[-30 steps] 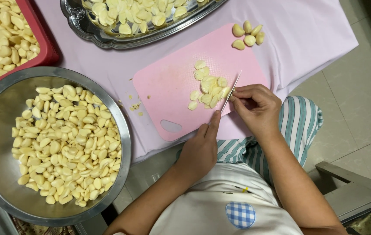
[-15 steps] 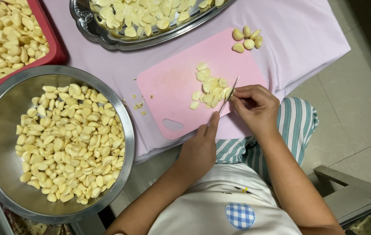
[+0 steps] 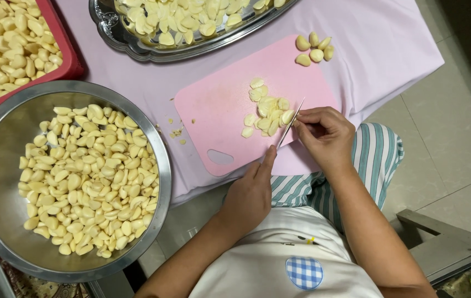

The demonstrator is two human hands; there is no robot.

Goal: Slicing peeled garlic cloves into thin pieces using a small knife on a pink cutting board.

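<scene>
A pink cutting board (image 3: 221,105) lies on a lilac cloth, with a small heap of cut garlic pieces (image 3: 267,108) near its right side. My right hand (image 3: 326,138) grips a thin knife (image 3: 290,124) whose blade rests beside that heap. My left hand (image 3: 251,196) holds nothing; its fingers rest at the board's near edge, one fingertip touching the board. Several whole peeled cloves (image 3: 314,48) sit at the board's far right corner.
A large steel bowl (image 3: 3,127) full of peeled cloves stands at the left. A red tray (image 3: 64,60) of cloves is at the far left, and a silver platter (image 3: 130,47) of halved cloves at the top. Tiled floor lies to the right.
The view has shifted slightly. My right hand and the knife stay at the garlic heap, with only small movement. My left hand remains at the board's near edge.
</scene>
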